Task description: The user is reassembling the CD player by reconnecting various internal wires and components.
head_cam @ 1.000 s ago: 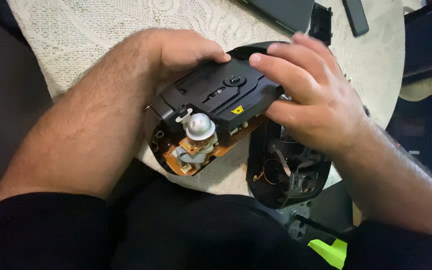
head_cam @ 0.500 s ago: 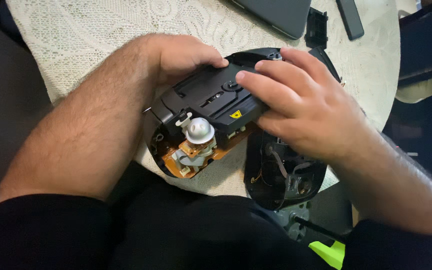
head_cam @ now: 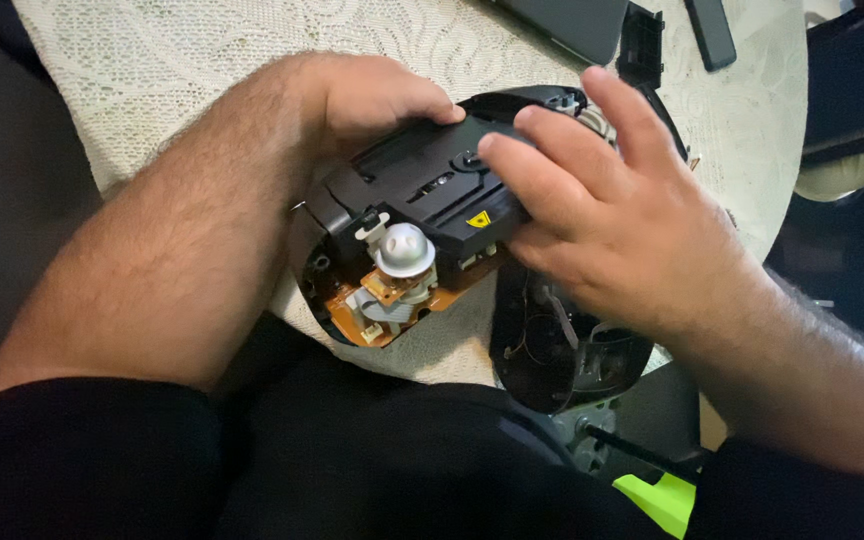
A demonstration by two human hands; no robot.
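— Two hands are on one opened device. Nearest, under the heel of the right hand [head_cam: 622, 235], a dark rounded shell half [head_cam: 562, 350] lies open side up with thin wires showing inside it, so I judge the casing already split.

— And the piece being held?

— That black inner assembly [head_cam: 422, 200] sits between both hands, just over the near edge of the lace-covered table [head_cam: 152, 60]. Below the right fingertips, an orange circuit board [head_cam: 392, 310] pokes out with a small silver-grey knob-like part [head_cam: 404, 250] standing on it. Beside those fingertips there is a little yellow triangular sticker [head_cam: 478, 218].

— How are the fingers set?

— Right fingers are spread apart, lying flat across the top of the assembly and pressing on it; the thumb is hidden. The left hand [head_cam: 372, 95] curls round the far side, fingers together, clamped on its edge.

— How much seems left?

— Board and mechanism remain seated in their black frame, so by my reckoning the disassembly is partway. Beyond the fingertips lie a small black cover piece [head_cam: 640, 45] and a dark flat gadget [head_cam: 572, 22], well apart.
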